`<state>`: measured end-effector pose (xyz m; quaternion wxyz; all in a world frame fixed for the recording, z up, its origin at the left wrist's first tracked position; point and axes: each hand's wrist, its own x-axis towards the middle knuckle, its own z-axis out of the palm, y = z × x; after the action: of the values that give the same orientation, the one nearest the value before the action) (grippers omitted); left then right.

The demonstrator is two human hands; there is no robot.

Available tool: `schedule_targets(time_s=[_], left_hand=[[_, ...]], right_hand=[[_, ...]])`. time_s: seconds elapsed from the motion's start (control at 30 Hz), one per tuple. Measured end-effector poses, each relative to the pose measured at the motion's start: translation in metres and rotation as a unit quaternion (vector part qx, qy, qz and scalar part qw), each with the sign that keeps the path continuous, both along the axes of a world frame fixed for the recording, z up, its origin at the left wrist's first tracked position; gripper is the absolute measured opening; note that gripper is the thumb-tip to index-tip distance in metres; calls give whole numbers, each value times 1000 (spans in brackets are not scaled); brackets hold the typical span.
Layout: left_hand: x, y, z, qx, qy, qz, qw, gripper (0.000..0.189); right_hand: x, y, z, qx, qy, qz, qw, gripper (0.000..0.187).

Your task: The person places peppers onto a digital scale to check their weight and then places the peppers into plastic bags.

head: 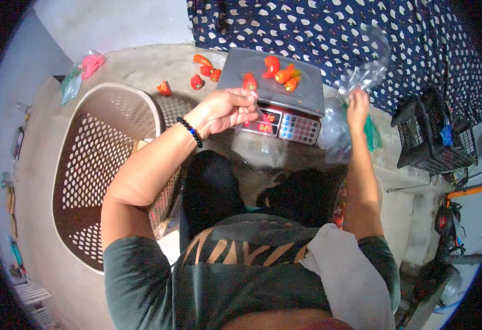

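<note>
My left hand (228, 109) pinches the edge of a clear plastic bag (272, 150), which hangs down in front of the scale's lit red display. To the right, my right hand (357, 107) grips another piece of clear plastic (370, 68) that trails upward, blurred, against a patterned curtain. Between my hands stands a digital scale (241, 57) with a grey pan and a keypad (300, 128). Several orange-red peppers lie on the pan, among them a curved red one (271, 67) and one (249, 81) just above my left fingertips.
More peppers (197, 82) lie on the concrete floor left of the scale. A large perforated brown basket (96, 161) stands at my left. Plastic bags (333, 123) sit right of the scale; a black crate (426, 136) is farther right. The dark patterned curtain (257, 24) hangs behind.
</note>
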<state>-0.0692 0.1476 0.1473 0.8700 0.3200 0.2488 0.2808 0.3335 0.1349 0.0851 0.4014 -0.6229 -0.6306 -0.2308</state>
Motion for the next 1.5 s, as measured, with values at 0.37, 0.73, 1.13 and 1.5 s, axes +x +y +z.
schedule_targets(time_s=[0.37,0.73,1.13,1.5], left_hand=[[3,0,-6,3,-3,-18,1000,12],[7,-17,10,139,19,-133,981,31],[5,-17,21,169,174,-132,961,13],[6,-19,10,172,174,-54,968,13]], right_hand=[[-1,-18,-87,-407,30,-161,899,29],[-226,-31,56,-293,555,505,593,58],[-192,-43,54,-367,416,342,758,10],[-227,-64,64,-108,517,320,787,24]])
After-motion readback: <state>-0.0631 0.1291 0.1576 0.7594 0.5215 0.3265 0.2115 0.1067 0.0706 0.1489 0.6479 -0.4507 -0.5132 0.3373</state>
